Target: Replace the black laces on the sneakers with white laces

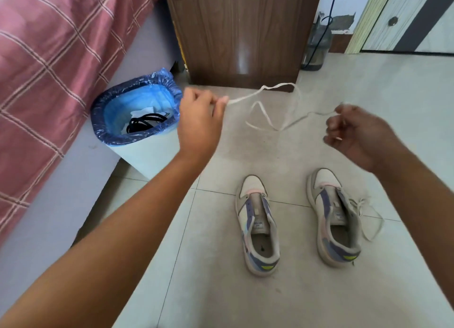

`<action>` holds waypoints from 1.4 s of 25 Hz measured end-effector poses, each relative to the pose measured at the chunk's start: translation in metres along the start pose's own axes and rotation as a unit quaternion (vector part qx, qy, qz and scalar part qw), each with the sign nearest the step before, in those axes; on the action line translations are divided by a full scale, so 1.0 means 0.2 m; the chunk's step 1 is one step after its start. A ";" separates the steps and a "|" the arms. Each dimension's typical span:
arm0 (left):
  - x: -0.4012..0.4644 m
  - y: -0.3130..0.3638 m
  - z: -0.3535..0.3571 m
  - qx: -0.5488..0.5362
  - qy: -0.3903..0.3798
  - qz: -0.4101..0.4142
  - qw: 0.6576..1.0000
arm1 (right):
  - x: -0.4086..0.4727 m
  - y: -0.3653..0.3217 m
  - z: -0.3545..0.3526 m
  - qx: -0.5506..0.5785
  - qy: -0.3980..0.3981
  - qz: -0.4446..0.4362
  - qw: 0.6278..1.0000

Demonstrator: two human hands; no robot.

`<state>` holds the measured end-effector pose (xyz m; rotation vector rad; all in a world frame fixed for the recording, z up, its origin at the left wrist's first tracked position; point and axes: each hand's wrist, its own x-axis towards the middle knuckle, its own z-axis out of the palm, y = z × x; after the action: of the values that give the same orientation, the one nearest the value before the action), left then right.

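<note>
— Presently, what do we record at centre frame?

— We note the left hand (pixel 200 121) pinching one end of a flat white lace (pixel 267 106), and the right hand (pixel 353 133), fingers curled, pinching the other; it hangs looped between them.

— And the footwear?

— Two white-and-purple low sneakers (pixel 258 225), unlaced, stand on the pale tiled floor (pixel 221 291) at lower right, a second white lace (pixel 368 214) beside the right one. Black laces (pixel 145 122) lie in the blue-lined white bin (pixel 137 153), centre left.
</note>
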<state>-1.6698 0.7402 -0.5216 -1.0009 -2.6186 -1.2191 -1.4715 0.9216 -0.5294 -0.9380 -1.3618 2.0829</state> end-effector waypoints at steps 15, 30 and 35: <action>-0.99 -0.24 0.21 -0.194 -0.473 -0.480 0.713 | -0.50 0.86 0.02 -0.298 -0.086 0.311 0.898; -0.85 -0.46 0.18 -0.335 -0.300 -0.508 0.734 | -0.31 0.94 0.11 -0.297 0.016 0.199 0.934; -0.86 -0.45 0.21 -0.297 -0.270 -0.509 0.762 | -0.31 0.96 0.12 -0.326 0.008 0.196 0.925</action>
<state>-1.5804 0.6370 -0.6669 0.3187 -3.4356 -2.3685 -1.4543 0.7894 -0.6814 -1.6024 -2.0536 1.8822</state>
